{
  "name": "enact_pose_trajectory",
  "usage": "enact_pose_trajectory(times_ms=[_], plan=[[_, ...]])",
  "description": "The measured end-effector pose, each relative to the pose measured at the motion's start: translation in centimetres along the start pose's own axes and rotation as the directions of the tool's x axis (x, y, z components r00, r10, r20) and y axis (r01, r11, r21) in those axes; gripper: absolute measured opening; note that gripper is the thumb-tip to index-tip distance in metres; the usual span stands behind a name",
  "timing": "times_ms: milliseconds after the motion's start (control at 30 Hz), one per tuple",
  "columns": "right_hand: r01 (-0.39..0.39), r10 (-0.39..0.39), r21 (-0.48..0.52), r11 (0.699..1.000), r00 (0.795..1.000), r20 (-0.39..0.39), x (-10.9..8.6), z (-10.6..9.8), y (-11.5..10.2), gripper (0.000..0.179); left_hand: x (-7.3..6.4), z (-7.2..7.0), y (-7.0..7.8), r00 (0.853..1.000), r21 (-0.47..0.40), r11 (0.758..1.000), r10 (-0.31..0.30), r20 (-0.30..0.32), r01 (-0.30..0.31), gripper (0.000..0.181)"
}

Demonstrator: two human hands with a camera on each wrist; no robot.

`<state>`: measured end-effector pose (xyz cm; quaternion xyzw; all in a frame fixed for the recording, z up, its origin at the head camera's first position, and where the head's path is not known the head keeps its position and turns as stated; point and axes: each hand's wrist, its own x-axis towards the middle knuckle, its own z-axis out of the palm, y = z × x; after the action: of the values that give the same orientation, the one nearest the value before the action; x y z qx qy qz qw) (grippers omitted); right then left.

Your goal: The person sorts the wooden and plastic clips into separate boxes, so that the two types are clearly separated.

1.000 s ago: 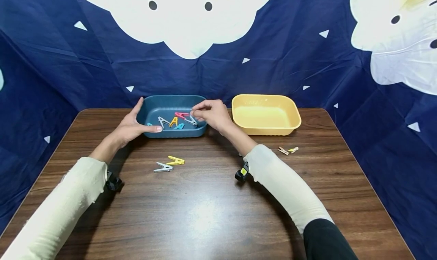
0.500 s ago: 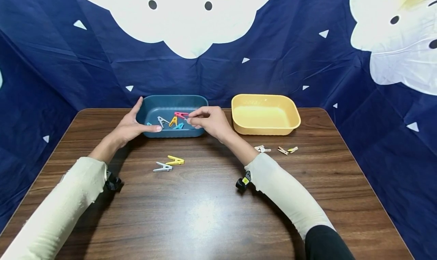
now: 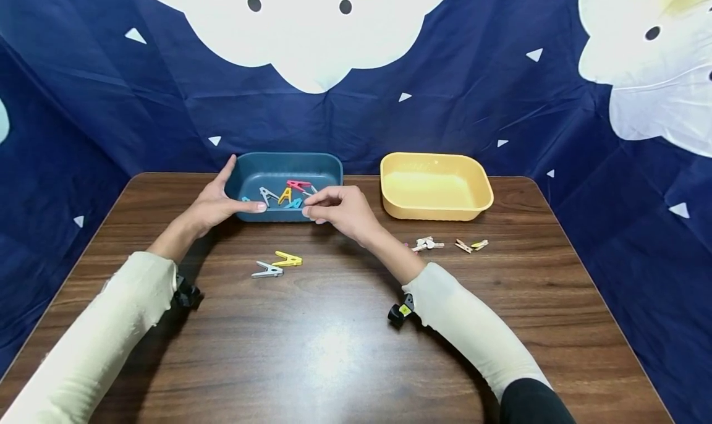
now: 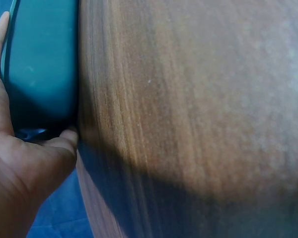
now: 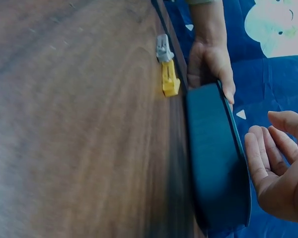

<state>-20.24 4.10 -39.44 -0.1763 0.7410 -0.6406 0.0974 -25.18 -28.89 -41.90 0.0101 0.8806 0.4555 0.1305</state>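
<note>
In the head view my left hand holds the left end of a dark blue bin, thumb along the front rim and fingers at the back. Inside lie several plastic clothespins: a pink clothespin, an orange clothespin, a grey clothespin and blue ones. Over the bin's front right corner is my right hand, partly covering another grey clothespin. The right wrist view shows this hand's fingers loosely bent, thumb apart, nothing between them. A yellow clothespin and a grey clothespin lie on the table before the bin.
A yellow bin stands right of the blue one. Small wooden clothespins lie in front of it, some partly behind my right forearm. The brown table ends at a dark blue cloth backdrop.
My right hand has come from the bin's right side toward its front rim, lower in view. More wooden clothespins show beside my right forearm. My left hand stays on the blue bin.
</note>
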Motion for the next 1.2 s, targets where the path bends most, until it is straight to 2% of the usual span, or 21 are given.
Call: enact_pose_trajectory(times_ms=[167, 433, 700, 967, 1200], plan=[[-0.034, 0.035, -0.028, 0.999, 0.998, 0.043, -0.9, 0.6, 0.1, 0.021, 0.0, -0.1, 0.2, 1.000, -0.010, 1.000, 0.002, -0.003, -0.002, 0.147], [-0.045, 0.064, -0.173, 0.984, 0.992, 0.109, -2.1, 1.4, 0.6, 0.028, 0.1, -0.1, -0.2, 1.000, -0.002, 1.000, 0.003, -0.011, -0.003, 0.149], [-0.100, 0.133, -0.181, 0.978, 0.974, 0.182, -2.5, 1.9, 1.3, 0.032, 0.2, 0.0, -0.2, 1.000, 0.009, 1.000, -0.001, -0.004, 0.001, 0.147], [-0.129, 0.208, -0.312, 0.941, 0.949, 0.236, -2.3, 2.2, 1.8, 0.040, 0.2, 0.0, -0.1, 1.000, 0.009, 1.000, 0.004, -0.005, -0.004, 0.147], [-0.172, 0.264, -0.369, 0.914, 0.940, 0.217, -2.2, 2.8, 2.1, 0.039, 0.2, 0.0, -0.1, 1.000, 0.016, 1.000, 0.005, -0.008, -0.005, 0.148]])
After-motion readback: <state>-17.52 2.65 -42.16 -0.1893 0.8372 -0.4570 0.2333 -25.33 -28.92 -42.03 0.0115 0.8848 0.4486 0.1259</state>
